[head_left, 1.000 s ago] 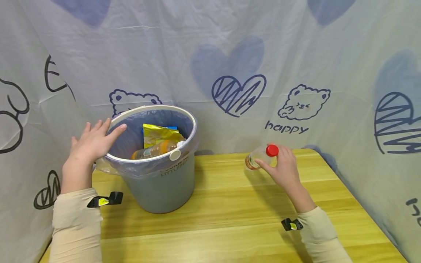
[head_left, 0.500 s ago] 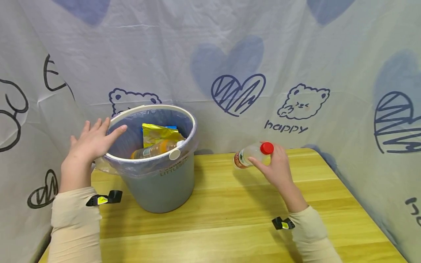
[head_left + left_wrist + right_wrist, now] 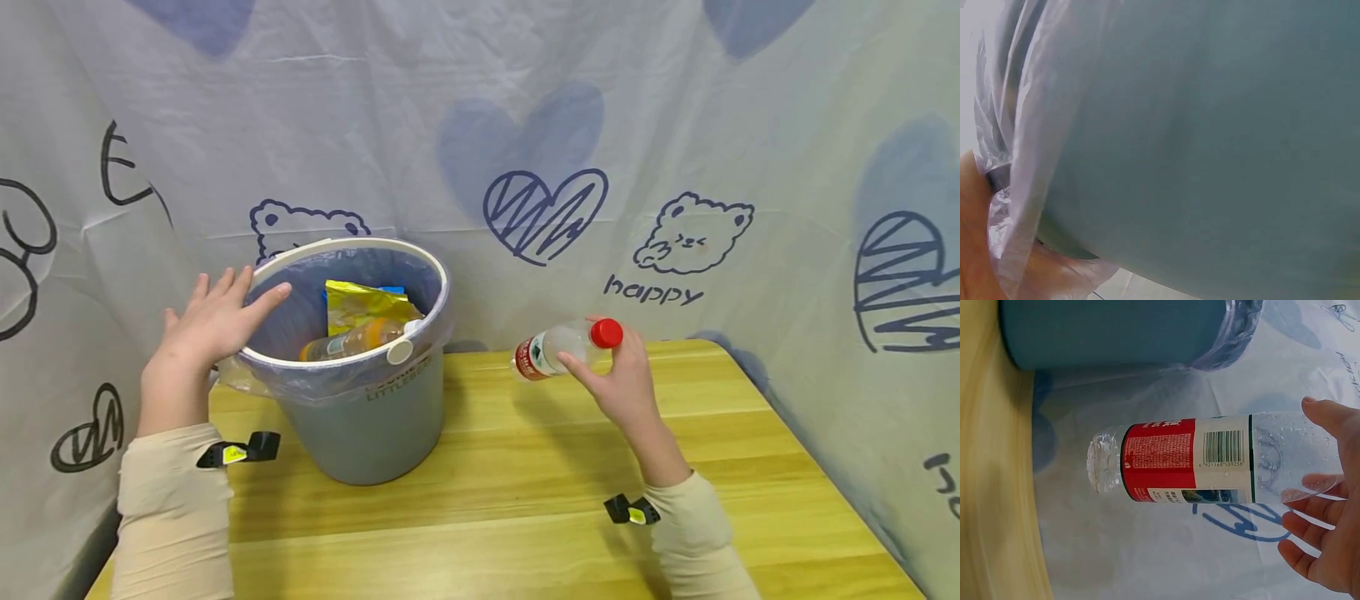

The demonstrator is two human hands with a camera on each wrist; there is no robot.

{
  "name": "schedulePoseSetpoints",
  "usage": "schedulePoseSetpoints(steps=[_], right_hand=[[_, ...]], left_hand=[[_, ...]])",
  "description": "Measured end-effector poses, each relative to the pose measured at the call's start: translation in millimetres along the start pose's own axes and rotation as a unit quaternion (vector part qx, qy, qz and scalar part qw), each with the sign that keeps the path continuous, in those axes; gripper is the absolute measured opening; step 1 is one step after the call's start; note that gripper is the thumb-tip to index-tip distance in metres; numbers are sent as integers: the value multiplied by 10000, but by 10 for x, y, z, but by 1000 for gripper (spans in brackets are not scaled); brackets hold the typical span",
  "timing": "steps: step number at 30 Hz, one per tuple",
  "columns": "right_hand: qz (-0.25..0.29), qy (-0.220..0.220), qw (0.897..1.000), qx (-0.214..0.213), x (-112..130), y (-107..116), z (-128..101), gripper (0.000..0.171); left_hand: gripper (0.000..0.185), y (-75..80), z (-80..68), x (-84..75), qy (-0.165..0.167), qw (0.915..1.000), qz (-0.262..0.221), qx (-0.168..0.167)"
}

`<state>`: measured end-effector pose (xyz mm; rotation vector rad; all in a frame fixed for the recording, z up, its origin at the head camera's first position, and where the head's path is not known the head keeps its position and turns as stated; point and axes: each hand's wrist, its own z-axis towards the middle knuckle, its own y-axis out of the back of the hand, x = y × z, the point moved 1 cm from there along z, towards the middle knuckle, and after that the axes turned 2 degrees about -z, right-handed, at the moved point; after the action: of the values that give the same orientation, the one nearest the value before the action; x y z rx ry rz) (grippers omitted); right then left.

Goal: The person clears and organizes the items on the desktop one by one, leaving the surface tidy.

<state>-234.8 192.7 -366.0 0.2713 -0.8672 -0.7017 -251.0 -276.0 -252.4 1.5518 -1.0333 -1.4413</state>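
Note:
My right hand [image 3: 626, 375] grips a clear plastic bottle [image 3: 558, 348] near its red cap. The bottle is tilted, its base pointing left, and a red and white label with a barcode wraps its lower part in the right wrist view. It hangs above the table with a shadow below. At the left, my left hand [image 3: 210, 325] rests with spread fingers on the rim of a grey-blue bucket [image 3: 367, 433] lined with a clear bag. Inside the bucket lie an orange-banded bottle [image 3: 360, 340] and a yellow shiny wrapper [image 3: 360, 304].
A yellow wood-grain table [image 3: 487, 542] carries the bucket. Behind and at both sides hangs a pale curtain [image 3: 420, 125] with hearts and bear drawings. Something blue [image 3: 393, 291] shows behind the wrapper in the bucket.
The right hand has moved left with the bottle, bringing it closer to the bucket. The bottle's base has swung up and left. The left hand and bucket have stayed in place.

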Motion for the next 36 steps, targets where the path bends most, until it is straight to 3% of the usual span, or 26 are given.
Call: schedulePoseSetpoints(steps=[17,30,36], right_hand=[[798,54,9964,-281,315,-4,153,61],[654,923,9901,-836,455,66,363,60],[407,1571,9796,-1187,521,76,451,75]], left_hand=[[101,-15,3,24,21,10000,-53,-12],[102,7,7,4,-1,10000,-72,34],[101,-1,23,16,7,10000,-41,55]])
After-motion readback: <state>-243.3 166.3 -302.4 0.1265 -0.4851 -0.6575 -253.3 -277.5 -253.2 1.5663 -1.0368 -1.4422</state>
